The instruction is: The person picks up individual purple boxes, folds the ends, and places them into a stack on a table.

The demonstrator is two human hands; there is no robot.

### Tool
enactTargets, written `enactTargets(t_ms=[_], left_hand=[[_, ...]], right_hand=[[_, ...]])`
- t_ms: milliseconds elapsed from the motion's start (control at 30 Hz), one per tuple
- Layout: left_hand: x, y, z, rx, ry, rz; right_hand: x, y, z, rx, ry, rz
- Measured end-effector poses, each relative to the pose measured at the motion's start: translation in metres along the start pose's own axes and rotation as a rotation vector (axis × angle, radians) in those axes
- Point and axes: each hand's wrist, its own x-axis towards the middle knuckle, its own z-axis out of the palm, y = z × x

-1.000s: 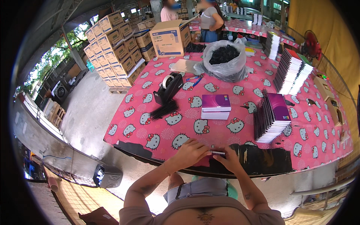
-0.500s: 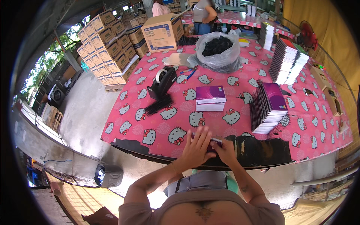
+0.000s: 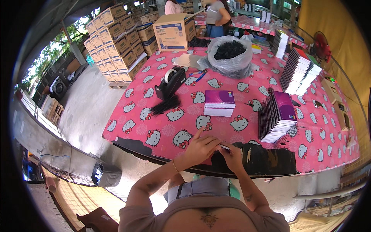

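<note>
Close to the table's front edge, my right hand (image 3: 232, 157) grips a small notebook (image 3: 225, 147), seen nearly edge-on with a dark cover and pale pages. My left hand (image 3: 201, 149) meets it from the other side, its index finger raised and the other fingers bent against the notebook. Most of the notebook is hidden by my fingers. Beyond my hands lies a short stack of purple notebooks (image 3: 219, 97). To the right stands a taller stack of purple spiral notebooks (image 3: 284, 106). A pile of black binding coils (image 3: 166, 105) sits beside a black tape dispenser (image 3: 170, 83).
A clear plastic bag (image 3: 230, 67) of black coils sits farther back, near an open carton (image 3: 174, 34). Red-covered notebooks (image 3: 295, 71) stand at the right, with a red fan (image 3: 321, 44) behind. Stacked cartons (image 3: 112, 46) rise at the left. Two people (image 3: 215, 17) are at the back.
My left hand has shifted from lying flat over the notebook to bent fingers with the index raised. The notebook has tilted nearly edge-on in my right hand. My view has shifted slightly.
</note>
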Motion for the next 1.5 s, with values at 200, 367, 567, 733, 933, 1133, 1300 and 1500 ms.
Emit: enactTargets(t_ms=[200,367,567,733,933,1133,1300,1500], left_hand=[[-0.001,-0.010,0.000,-0.028,0.007,0.058],[0.002,0.003,-0.001,0.173,-0.137,-0.017],[-0.021,0.022,0.018,0.063,-0.074,-0.103],[0.006,0.022,0.004,0.134,-0.055,-0.076],[0.004,0.003,0.012,0.064,0.022,0.015],[0.008,0.001,0.012,0.032,0.081,0.079],[0.008,-0.004,0.011,0.038,0.047,0.052],[0.009,-0.001,0.010,-0.025,0.017,0.017]], right_hand=[[-0.004,0.007,0.000,-0.009,-0.054,0.055],[-0.002,0.001,0.006,0.047,0.017,-0.105],[-0.005,0.006,0.015,0.116,0.051,0.100],[0.002,0.001,0.010,0.024,0.096,-0.075],[0.003,0.009,0.001,-0.031,-0.039,0.089],[0.005,-0.004,-0.005,-0.180,0.037,-0.179],[-0.002,-0.015,-0.009,-0.165,0.177,-0.079],[-0.009,0.011,-0.007,-0.049,0.157,-0.018]])
